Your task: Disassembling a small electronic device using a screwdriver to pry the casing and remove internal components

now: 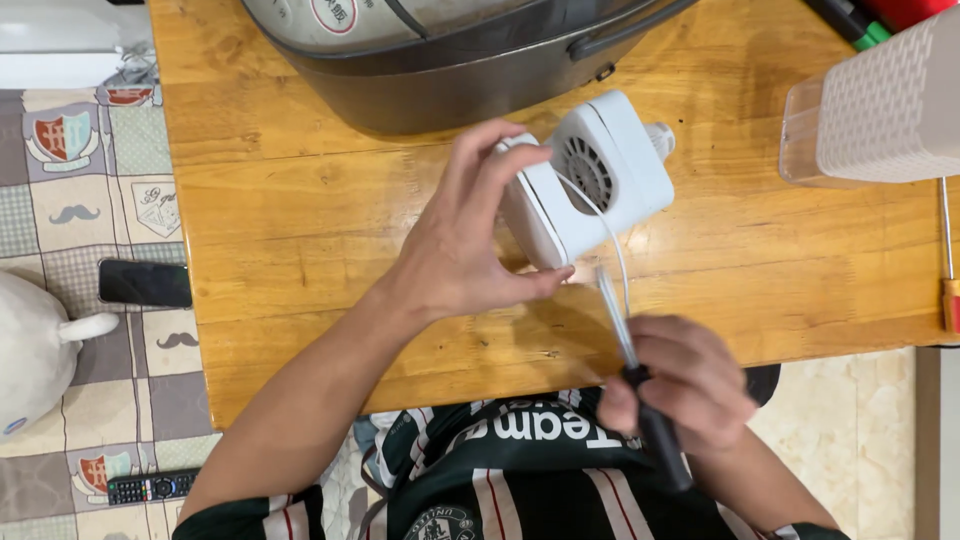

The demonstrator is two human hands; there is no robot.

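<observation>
My left hand point(470, 235) grips a small white box-shaped device point(600, 175) with a round grilled fan vent, holding it tilted just above the wooden table point(290, 230). A thin white cord point(612, 240) runs down from the device. My right hand point(680, 380) is closed around the black handle of a screwdriver point(625, 335), whose metal shaft points up toward the underside of the device. The shaft is motion-blurred, so I cannot tell whether its tip touches the device.
A large metal pot-like appliance point(450, 60) stands at the table's far edge. A pale woven-pattern container point(880, 100) sits at the right, a red-handled tool point(948, 270) beside it. On the patterned floor mat lie a black phone point(145, 283) and a remote control point(150, 487).
</observation>
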